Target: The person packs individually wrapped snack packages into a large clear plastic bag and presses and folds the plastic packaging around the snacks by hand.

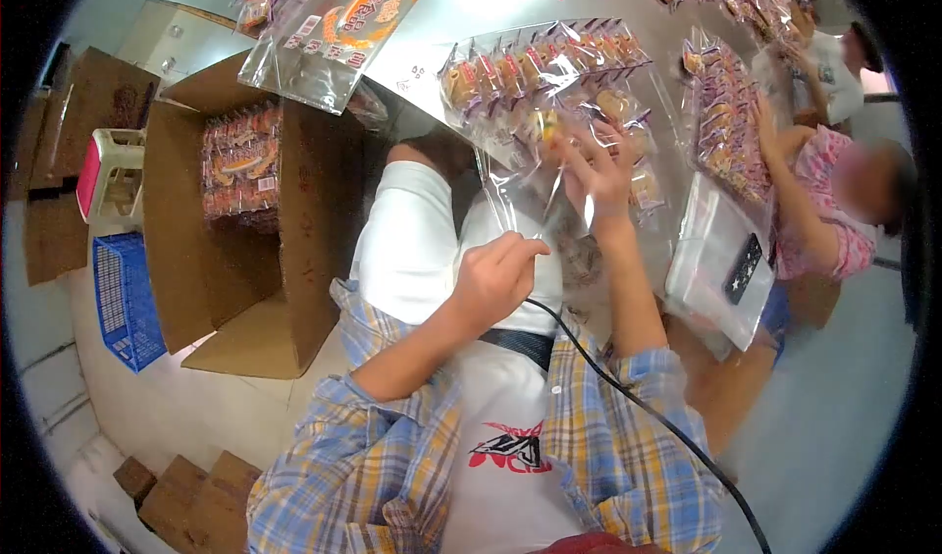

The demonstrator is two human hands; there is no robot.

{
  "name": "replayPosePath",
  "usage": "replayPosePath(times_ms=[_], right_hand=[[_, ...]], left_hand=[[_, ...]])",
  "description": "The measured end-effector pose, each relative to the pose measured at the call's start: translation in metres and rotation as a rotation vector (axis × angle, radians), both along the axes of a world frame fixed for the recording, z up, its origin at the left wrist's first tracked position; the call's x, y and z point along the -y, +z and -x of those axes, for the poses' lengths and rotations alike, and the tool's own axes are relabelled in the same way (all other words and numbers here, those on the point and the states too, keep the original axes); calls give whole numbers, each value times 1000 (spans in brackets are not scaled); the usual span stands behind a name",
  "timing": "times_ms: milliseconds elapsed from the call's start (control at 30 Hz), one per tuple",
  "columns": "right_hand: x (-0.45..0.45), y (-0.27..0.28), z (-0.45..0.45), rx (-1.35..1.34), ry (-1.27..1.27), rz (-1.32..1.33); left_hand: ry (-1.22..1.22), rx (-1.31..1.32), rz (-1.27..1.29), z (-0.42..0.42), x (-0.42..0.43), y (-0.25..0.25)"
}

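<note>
A large clear plastic bag [507,193] lies open towards me on the metal table, its mouth over my lap. My left hand [496,277] is closed in a pinch at the bag's near edge. My right hand [601,171] reaches forward over the bag's opening, fingers spread against the small wrapped pastries; whether it is inside the film is hard to tell. A row of individually wrapped pastries [535,68] lies along the far side of the bag. A few loose wrapped pastries [648,186] sit right of my right hand.
Left stands an open cardboard box [319,230] containing filled packs [240,166]. A printed bag [343,29] hangs over the table's left edge. Right, a co-worker in a pink top [819,196] touches another filled bag [724,112]; a phone [743,267] rests on flat bags. A black cable crosses my front.
</note>
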State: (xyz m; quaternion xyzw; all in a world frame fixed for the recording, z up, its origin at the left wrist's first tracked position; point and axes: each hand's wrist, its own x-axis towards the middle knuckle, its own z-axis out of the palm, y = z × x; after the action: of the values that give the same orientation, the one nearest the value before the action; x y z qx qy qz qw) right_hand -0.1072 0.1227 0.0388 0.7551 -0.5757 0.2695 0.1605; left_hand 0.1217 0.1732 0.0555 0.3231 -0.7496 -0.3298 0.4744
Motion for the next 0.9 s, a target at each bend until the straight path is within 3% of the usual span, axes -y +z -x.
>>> replayPosePath(times_ms=[133,267,400,500,600,700,833,900], right_hand=[[1,18,-19,45,23,-27],[5,36,-29,31,-87,-242],[11,38,-21,-110,-202,-313],[18,27,-9,-69,-183,-299],[15,21,-1,101,-78,-309],[8,9,-3,956,15,-444],[20,13,2,1364,162,-593],[31,8,2,1333,114,-598]], left_hand=[[-20,-42,29,5,0,1],[-80,-51,77,8,-2,-2],[-92,-7,70,7,-4,1],[-59,-43,38,4,-3,-4],[56,-5,-3,3,-4,-5],[53,-1,-89,-3,-3,1],[-2,-29,-197,0,-2,5],[-34,-46,-225,3,0,9]])
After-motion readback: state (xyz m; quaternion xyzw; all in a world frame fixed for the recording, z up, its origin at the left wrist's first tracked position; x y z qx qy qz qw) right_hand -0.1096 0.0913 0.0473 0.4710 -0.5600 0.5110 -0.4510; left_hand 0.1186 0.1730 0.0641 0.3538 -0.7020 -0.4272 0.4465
